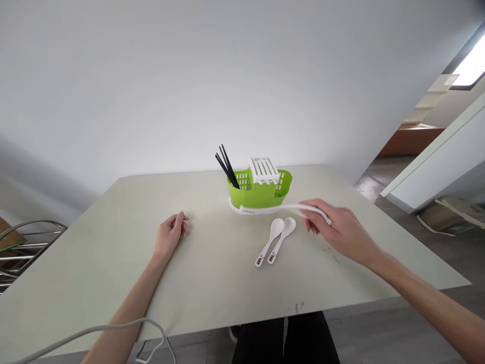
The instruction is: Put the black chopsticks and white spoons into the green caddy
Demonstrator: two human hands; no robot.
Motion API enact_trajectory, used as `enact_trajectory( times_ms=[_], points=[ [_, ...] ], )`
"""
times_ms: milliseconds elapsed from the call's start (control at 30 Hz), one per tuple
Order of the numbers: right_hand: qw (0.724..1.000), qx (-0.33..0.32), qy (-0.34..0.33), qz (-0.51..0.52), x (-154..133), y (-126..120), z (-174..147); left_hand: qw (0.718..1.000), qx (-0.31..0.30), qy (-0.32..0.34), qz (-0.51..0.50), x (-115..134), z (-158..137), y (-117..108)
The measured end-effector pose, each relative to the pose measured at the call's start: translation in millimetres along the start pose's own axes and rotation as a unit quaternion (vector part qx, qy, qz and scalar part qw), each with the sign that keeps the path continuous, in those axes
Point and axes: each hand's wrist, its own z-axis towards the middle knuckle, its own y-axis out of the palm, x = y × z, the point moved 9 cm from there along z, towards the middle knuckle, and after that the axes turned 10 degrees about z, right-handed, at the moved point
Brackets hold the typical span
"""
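White utensil (293, 206), slim and a little blurred, held in a person's right hand (322, 218); its fingers close around one end, and the other end points toward 9 o'clock, across the front of a green basket (261, 199). Whether the two touch cannot be told. On a clock face centred on that basket, the right hand is at 4 o'clock. The left hand (172, 233) rests on the table at 8 o'clock, fingers loosely curled with nothing visible in them. As things stand, black chopsticks (227, 168) lean inside the basket at its 10 o'clock end, and a white slotted piece (264, 170) sits across the top of its middle. Left outside are the utensil in the hand and two white spoons (279, 240), lying side by side on the table between 5 and 6 o'clock, bowls toward the basket, printed handles toward the person. The table (212, 273) is pale and smooth, with small dark marks (296, 307) near its 6 o'clock edge. A plain pale wall (212, 81) rises at 12 o'clock. A grey cable (94, 329) loops over the corner between 7 and 8 o'clock, and a bright window (472, 61) shows at 2 o'clock.
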Motion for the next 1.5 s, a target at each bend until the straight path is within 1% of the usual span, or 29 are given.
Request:
enact_trajectory(
  times_ms=[67, 100, 167, 233, 333, 400, 467, 600, 733, 900, 1033, 1200, 1300, 1400, 1500],
  points=[
    [0.999, 0.036, -0.011, -0.016, -24.4, -9.8, 25.0, 1.0, -0.002, 0.002, 0.002, 0.0, -0.6, 0.1],
    [0.998, 0.042, -0.015, -0.039, -35.0, -12.3, 37.6, 1.0, -0.003, 0.003, 0.004, -0.3, -0.7, 0.1],
    [0.991, 0.049, -0.018, -0.121, -52.2, -14.6, 62.3, 1.0, -0.005, 0.003, 0.01, -1.4, -0.6, 0.1],
    [0.971, 0.049, -0.009, -0.232, -63.9, -12.9, 84.5, 1.0, -0.01, 0.004, 0.019, -2.1, -0.3, 0.5],
    [0.93, 0.011, -0.008, -0.368, -77.2, 2.7, 110.3, 0.999, -0.017, 0.003, 0.029, -2.5, -0.1, 1.8],
    [0.909, -0.031, -0.008, -0.416, -82.9, 18.7, 121.7, 0.999, -0.021, 0.002, 0.034, -2.2, -0.3, 2.5],
    [0.897, -0.068, -0.01, -0.437, -88.0, 34.5, 129.8, 0.999, -0.025, 0.002, 0.044, -2.1, -0.6, 3.3],
    [0.893, -0.131, -0.016, -0.429, -94.6, 62.7, 143.1, 0.997, -0.03, 0.004, 0.064, -4.2, -0.4, 4.6],
    [0.894, -0.19, 0.013, -0.404, -92.1, 85.9, 155.9, 0.997, -0.037, 0.01, 0.073, -5.4, 0.0, 6.1],
    [0.9, -0.219, 0.036, -0.375, -90.8, 107.6, 168.8, 0.996, -0.041, 0.016, 0.076, -3.6, -0.3, 6.7],
    [0.91, -0.225, 0.044, -0.345, -88.7, 122.5, 176.0, 0.996, -0.048, 0.024, 0.077, -3.9, 1.1, 8.3],
    [0.926, -0.211, 0.051, -0.309, -82.7, 134.5, 185.7, 0.995, -0.044, 0.035, 0.086, -2.9, 2.1, 8.4],
    [0.933, -0.218, 0.064, -0.278, -76.3, 138.7, 187.2, 0.994, -0.044, 0.037, 0.089, 0.6, 0.9, 8.2],
    [0.939, -0.231, 0.075, -0.242, -70.9, 139.8, 184.3, 0.994, -0.046, 0.035, 0.087, 3.7, -0.6, 7.7],
    [0.947, -0.231, 0.067, -0.213, -69.8, 135.4, 177.2, 0.994, -0.049, 0.031, 0.094, 4.7, -1.3, 7.2]
  ],
)
